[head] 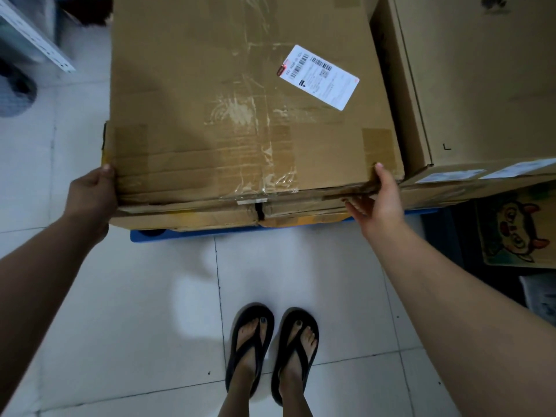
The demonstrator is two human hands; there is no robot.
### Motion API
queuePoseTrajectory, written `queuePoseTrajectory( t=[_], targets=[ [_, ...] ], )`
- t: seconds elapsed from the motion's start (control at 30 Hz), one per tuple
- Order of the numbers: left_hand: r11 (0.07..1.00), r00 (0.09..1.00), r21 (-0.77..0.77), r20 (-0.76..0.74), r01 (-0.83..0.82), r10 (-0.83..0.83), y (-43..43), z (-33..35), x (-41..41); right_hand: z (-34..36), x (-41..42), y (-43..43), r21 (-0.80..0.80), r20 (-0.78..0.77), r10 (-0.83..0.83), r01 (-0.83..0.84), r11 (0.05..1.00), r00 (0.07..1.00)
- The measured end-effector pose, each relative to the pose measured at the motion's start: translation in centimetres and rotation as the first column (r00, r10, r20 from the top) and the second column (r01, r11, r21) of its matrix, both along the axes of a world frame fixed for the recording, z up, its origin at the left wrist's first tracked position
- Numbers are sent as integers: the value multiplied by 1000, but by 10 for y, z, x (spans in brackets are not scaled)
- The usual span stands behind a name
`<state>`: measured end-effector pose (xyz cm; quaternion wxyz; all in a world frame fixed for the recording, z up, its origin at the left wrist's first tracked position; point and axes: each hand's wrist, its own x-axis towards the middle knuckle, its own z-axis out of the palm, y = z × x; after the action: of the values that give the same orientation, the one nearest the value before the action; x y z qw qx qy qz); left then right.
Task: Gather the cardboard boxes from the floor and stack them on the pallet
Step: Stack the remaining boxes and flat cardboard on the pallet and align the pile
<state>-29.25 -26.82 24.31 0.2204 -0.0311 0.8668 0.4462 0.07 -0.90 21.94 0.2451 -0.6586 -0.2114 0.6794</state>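
Observation:
A large flattened brown cardboard box (210,94) with a white shipping label (319,76) lies on top of other flat cardboard (192,219), which rests on a blue pallet (180,234). My left hand (90,194) grips the top box at its near left corner, thumb on top. My right hand (376,200) holds the near right corner, thumb on the top face and fingers spread along the front edge.
A second big cardboard box (487,85) stands right beside the first, to the right. A printed carton with a cartoon animal (517,233) lies lower right. A metal shelf rail (33,34) is at the upper left. My feet in black flip-flops (270,350) stand on white floor tiles.

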Motion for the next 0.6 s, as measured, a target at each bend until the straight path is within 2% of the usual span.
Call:
queuePoseTrajectory(
  t=[0.13,0.3,0.43,0.53,0.6],
  targets=[
    [1000,1000,13,15,-14,14,0,0,1,1,6,-1,-21,-48,6,-7,1000,999],
    [999,999,29,-11,-38,38,8,-3,9,-1,3,2,-4,46,11,-11,1000,999],
    [979,979,35,29,-203,202,8,-3,15,1,6,-2,-23,-38,-75,74,997,997],
    [917,918,108,150,-384,366,0,-9,15,-1,12,-11,-116,-98,-201,190,975,975],
    [883,868,155,321,-443,379,-3,-13,16,-7,13,-20,-200,-75,-162,145,969,984]
  ],
)
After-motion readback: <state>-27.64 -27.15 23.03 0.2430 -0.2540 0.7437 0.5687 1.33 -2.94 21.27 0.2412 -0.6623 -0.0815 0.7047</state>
